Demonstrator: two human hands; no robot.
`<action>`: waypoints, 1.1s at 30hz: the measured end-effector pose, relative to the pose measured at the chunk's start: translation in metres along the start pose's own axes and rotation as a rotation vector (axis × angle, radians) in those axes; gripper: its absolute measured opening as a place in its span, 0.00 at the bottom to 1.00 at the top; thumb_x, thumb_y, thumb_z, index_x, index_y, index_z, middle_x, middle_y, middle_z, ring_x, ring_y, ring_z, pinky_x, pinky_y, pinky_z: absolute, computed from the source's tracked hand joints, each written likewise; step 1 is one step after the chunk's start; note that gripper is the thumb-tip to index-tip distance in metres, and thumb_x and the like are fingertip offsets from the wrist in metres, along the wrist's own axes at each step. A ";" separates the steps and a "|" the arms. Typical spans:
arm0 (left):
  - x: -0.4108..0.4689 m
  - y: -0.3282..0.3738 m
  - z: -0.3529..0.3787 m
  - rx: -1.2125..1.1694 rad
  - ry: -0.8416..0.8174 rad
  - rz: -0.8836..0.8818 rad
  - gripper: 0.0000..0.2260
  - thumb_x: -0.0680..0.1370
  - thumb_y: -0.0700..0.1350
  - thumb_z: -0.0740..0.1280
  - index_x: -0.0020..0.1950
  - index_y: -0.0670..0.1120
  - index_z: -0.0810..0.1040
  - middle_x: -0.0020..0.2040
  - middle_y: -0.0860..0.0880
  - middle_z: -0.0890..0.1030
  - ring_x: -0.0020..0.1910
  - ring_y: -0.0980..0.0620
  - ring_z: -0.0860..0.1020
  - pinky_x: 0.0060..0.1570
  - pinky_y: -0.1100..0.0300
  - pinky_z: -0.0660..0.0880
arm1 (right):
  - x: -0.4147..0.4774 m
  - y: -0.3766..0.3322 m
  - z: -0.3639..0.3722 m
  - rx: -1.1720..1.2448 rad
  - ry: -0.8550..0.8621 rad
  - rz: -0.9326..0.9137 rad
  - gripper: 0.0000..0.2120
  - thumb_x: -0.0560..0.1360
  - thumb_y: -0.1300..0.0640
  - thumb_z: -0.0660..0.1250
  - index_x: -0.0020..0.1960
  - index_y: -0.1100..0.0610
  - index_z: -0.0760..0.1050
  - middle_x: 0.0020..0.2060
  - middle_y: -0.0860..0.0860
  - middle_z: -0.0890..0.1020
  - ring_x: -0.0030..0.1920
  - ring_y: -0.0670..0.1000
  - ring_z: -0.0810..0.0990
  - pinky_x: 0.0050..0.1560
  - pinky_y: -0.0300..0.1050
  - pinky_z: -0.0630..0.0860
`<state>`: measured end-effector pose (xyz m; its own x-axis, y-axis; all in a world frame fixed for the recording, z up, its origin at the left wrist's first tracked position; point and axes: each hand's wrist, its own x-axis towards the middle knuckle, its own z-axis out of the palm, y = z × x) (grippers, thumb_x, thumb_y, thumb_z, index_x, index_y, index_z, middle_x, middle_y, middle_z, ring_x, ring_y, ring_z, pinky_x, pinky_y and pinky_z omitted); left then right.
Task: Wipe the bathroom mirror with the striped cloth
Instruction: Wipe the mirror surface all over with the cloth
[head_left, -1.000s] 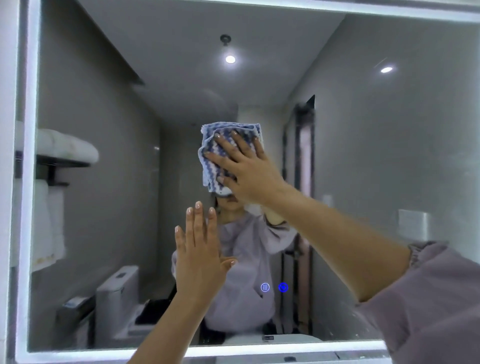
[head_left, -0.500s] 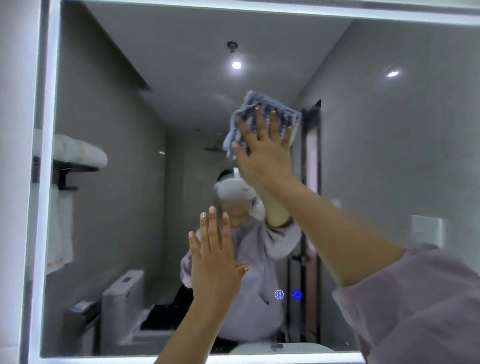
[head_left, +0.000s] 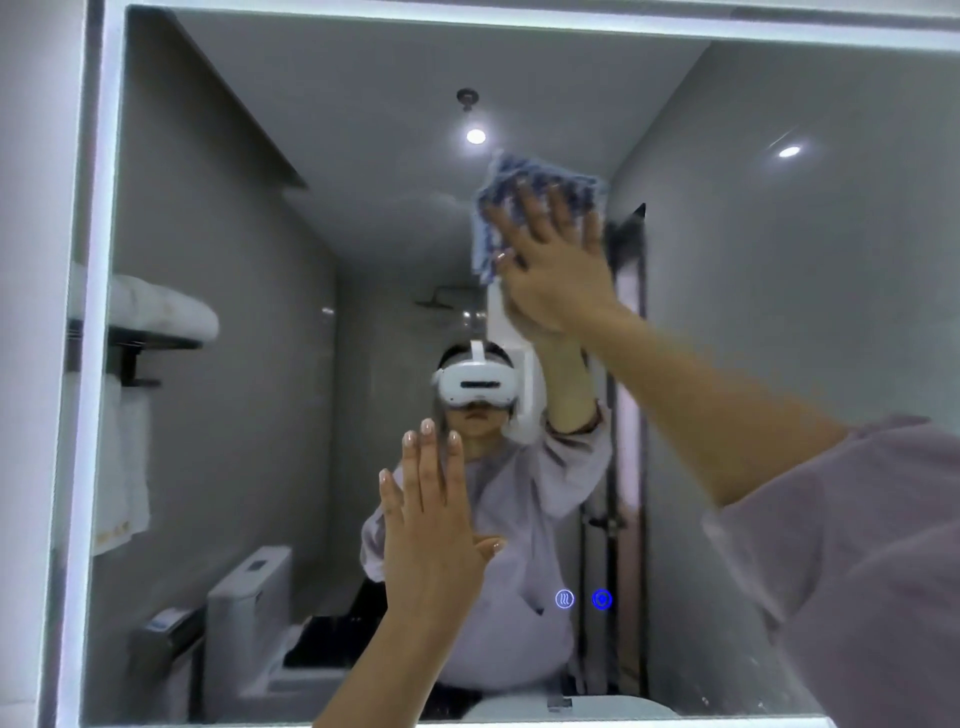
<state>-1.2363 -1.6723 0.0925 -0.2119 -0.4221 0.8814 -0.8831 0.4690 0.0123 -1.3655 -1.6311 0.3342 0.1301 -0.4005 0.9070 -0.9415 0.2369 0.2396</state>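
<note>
A wide bathroom mirror (head_left: 779, 322) with a glowing white frame (head_left: 98, 364) fills nearly the whole view from the head camera. The glass reflects grey walls and a person in a pale lilac top who wears a white headset (head_left: 475, 385). In the foreground the person's right arm, in a loose lilac sleeve (head_left: 857, 571), reaches up from the lower right corner toward the upper middle of the glass. A white toilet (head_left: 249, 618) shows in the reflection at lower left.

The left hand (head_left: 431, 545) stands upright in front of the lower middle of the mirror, palm toward the glass, its fingers (head_left: 427, 457) straight, close together and released, holding nothing. Whether the palm touches the glass cannot be told.

The right hand (head_left: 558, 270) lies flat on the striped cloth (head_left: 540, 179), its fingers (head_left: 530, 208) spread and straight, pressing the cloth against the mirror rather than curling round it. The blue-and-white cloth is bunched under the hand in the upper middle of the glass, just below and to the right of a reflected ceiling light (head_left: 475, 136). Its edges show above and to the left of the fingertips, somewhat blurred.

Rolled white towels (head_left: 161, 309) rest on a dark shelf reflected at the left edge. Two small blue touch icons (head_left: 564, 598) glow side by side low on the glass, to the right of the left hand.
</note>
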 end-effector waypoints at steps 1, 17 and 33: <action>0.000 0.000 0.000 -0.008 -0.001 0.003 0.55 0.58 0.66 0.73 0.75 0.39 0.55 0.76 0.37 0.53 0.75 0.38 0.53 0.68 0.39 0.59 | 0.002 0.012 -0.004 0.037 0.002 0.075 0.26 0.82 0.41 0.42 0.77 0.42 0.38 0.77 0.48 0.38 0.76 0.54 0.34 0.70 0.57 0.28; 0.000 -0.004 0.005 0.029 0.017 0.012 0.54 0.62 0.68 0.69 0.76 0.39 0.49 0.77 0.37 0.46 0.75 0.39 0.47 0.69 0.39 0.60 | -0.007 -0.083 0.022 -0.046 0.034 -0.285 0.27 0.81 0.41 0.46 0.78 0.43 0.46 0.78 0.48 0.46 0.77 0.55 0.40 0.73 0.59 0.33; 0.000 -0.002 0.001 -0.068 0.031 0.011 0.54 0.60 0.63 0.73 0.76 0.40 0.52 0.76 0.37 0.50 0.75 0.38 0.51 0.68 0.36 0.58 | -0.068 0.003 0.035 -0.092 0.124 -0.135 0.28 0.80 0.39 0.46 0.78 0.46 0.51 0.78 0.55 0.52 0.77 0.62 0.47 0.73 0.63 0.41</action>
<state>-1.2355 -1.6740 0.0918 -0.2074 -0.3930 0.8958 -0.8503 0.5253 0.0336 -1.3877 -1.6346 0.2610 0.2954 -0.3234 0.8990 -0.8814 0.2707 0.3870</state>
